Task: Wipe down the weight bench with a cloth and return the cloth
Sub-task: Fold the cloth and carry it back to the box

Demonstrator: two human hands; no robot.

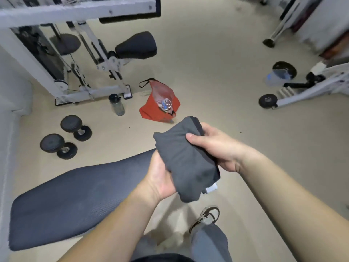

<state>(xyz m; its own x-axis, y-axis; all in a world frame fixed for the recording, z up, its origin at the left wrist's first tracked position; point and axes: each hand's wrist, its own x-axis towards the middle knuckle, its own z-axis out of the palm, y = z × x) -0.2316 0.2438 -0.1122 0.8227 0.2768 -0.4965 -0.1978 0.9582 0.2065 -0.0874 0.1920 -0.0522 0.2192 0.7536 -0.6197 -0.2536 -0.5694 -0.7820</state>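
Left hand (160, 175) palm up, holding cloth (186, 163); right hand (217, 148) grips it, thumb atop.

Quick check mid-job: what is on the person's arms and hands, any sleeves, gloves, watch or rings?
Both are bare. The left hand and right hand wear no gloves, and no ring shows. Neither wrist carries a watch or band. No sleeve shows on the left forearm or the right forearm up to the frame edge.
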